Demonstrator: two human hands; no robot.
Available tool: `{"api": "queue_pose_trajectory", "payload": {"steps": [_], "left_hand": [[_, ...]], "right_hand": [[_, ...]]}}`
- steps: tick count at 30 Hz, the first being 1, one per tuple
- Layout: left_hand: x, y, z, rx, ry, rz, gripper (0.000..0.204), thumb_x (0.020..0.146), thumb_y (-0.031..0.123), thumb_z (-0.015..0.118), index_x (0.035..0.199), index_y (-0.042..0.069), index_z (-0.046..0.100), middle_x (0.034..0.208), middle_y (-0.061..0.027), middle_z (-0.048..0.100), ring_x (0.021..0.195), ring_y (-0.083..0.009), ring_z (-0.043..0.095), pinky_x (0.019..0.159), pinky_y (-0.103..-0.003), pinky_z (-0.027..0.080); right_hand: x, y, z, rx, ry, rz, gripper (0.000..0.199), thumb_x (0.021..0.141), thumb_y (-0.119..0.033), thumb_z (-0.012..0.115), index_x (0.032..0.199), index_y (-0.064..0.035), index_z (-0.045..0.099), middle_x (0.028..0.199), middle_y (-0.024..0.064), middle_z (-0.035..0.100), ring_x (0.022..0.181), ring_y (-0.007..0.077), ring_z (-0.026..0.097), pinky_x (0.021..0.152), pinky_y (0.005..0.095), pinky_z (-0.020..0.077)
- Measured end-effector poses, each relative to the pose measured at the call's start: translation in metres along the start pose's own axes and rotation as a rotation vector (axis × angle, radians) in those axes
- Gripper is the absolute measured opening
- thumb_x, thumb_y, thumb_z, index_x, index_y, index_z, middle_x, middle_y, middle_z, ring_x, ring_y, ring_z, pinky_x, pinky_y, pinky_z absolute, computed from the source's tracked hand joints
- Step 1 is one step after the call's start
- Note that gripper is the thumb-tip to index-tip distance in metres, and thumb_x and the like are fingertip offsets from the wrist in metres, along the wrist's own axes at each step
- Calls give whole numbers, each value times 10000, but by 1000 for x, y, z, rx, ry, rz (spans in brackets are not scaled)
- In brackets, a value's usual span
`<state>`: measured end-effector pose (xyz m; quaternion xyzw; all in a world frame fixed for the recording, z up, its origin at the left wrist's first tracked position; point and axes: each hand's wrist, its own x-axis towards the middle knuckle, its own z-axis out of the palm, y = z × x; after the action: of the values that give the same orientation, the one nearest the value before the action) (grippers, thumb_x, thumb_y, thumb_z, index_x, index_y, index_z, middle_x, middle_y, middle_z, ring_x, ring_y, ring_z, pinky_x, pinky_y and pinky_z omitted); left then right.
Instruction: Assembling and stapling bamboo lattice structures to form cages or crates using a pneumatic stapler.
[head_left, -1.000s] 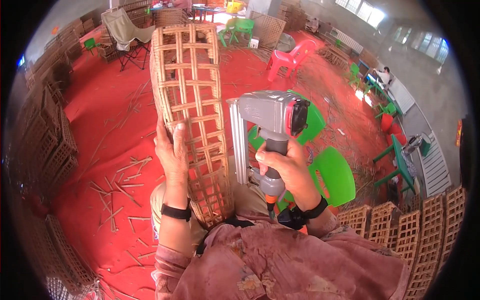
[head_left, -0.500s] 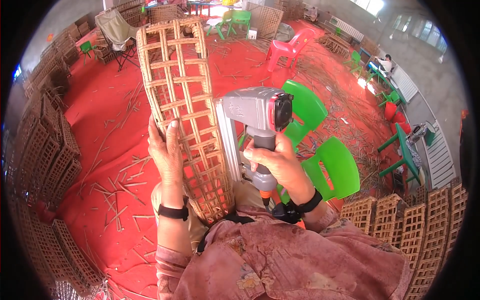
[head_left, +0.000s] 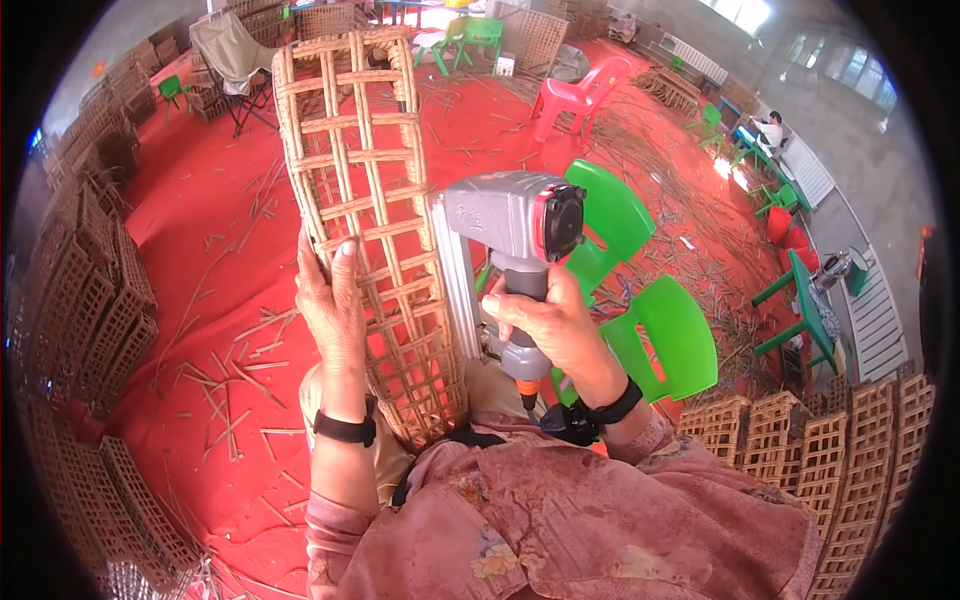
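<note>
A long woven rattan basket (head_left: 362, 205) with an open lattice stands tilted upright against my lap. My left hand (head_left: 332, 295) grips its left edge, thumb across the lattice and fingers behind it. In my right hand (head_left: 545, 318) is a grey pneumatic staple gun (head_left: 510, 215), held by its dark handle. Its silver magazine (head_left: 458, 285) runs along the basket's right side, with the nose at the right rim. Whether the nose touches the rattan I cannot tell. An orange hose fitting (head_left: 528, 387) sits at the handle's lower end.
Green chairs (head_left: 665, 340) stand just right of my right hand, a pink chair (head_left: 580, 98) farther back. Stacked lattice baskets line the left (head_left: 80, 290) and lower right (head_left: 825, 445). Rattan scraps litter the red floor (head_left: 215, 240). A person (head_left: 770, 130) sits at the far right.
The basket's top has shifted slightly up, its lattice facing me a little more. The staple gun and my right hand have moved slightly up and left. Both grips stay the same.
</note>
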<state>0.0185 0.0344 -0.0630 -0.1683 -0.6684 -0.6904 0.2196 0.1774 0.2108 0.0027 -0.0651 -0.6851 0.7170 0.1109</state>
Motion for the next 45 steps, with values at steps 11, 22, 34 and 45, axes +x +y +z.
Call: {"api": "queue_pose_trajectory", "payload": {"steps": [11,22,34,45], "left_hand": [[-1,5,1,-5,-1,-75,357,1002,202,576,1316,37,538,985,2,655,830,-59,537,732,-219,468],[0,8,2,12,62,-23,412,980,194,608,1321,-18,517,813,-31,624,707,-79,497,636,-235,450],[13,7,-7,35,56,-74,394,966,218,616,1307,31,554,877,-62,694,709,-99,555,651,-265,488],[19,64,37,839,-90,706,491,788,324,775,1208,115,633,1289,-114,506,1217,-316,464,1068,-498,286]], "right_hand": [[7,-5,9,17,18,-29,137,832,-83,701,792,-11,591,685,25,587,597,97,570,558,258,472],[9,-1,9,4,-4,-30,495,844,-5,670,1312,48,515,779,8,582,593,82,551,538,252,476],[-6,-1,-11,42,26,-75,114,815,-91,692,815,-6,616,647,45,596,568,121,580,554,274,487],[-11,16,-25,52,55,-70,158,834,-121,724,791,-28,604,664,11,585,562,95,560,534,264,442]]}}
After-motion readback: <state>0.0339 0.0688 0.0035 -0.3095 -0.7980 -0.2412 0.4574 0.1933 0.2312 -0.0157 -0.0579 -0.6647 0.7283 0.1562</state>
